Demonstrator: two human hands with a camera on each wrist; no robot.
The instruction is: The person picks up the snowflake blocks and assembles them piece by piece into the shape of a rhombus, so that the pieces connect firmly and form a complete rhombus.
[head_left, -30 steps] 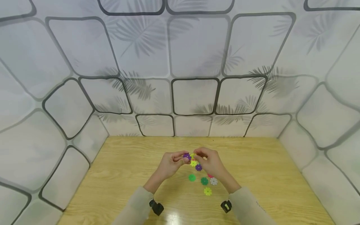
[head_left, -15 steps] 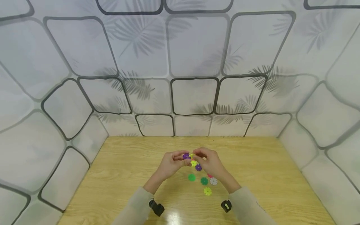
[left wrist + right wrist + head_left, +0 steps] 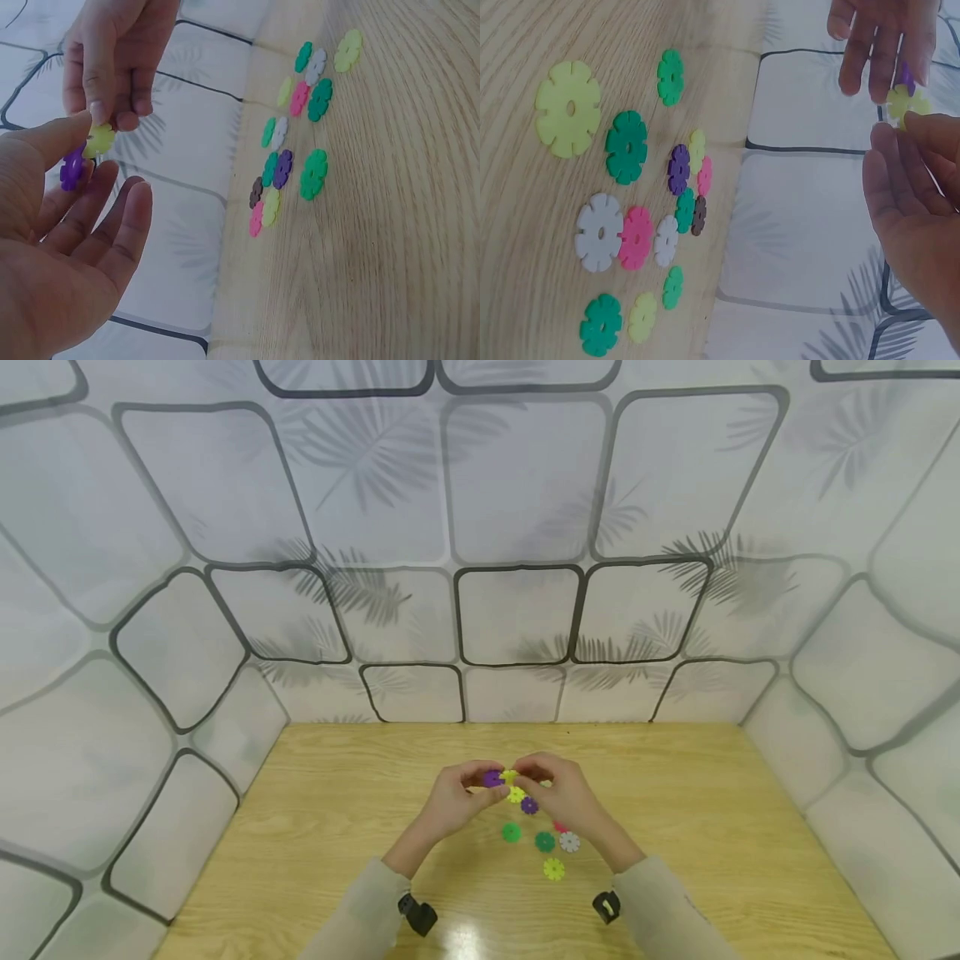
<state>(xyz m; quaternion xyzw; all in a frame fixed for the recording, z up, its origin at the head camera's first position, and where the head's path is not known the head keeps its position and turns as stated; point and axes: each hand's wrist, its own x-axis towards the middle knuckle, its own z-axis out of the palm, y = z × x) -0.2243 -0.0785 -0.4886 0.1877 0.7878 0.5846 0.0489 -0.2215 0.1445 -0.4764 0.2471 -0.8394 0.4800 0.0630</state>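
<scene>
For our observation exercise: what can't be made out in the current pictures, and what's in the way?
- Head view: the full outline of a pink disc, partly hidden by the right hand and wrist.
- Left wrist view: whether the held purple disc and yellow disc interlock; the join is too small.
- Right wrist view: the whole left hand, cut off by the top edge.

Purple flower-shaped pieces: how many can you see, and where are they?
2: one held purple piece in the left hand, and one loose purple piece on the table, beside a yellow piece. Others may be hidden.
</scene>
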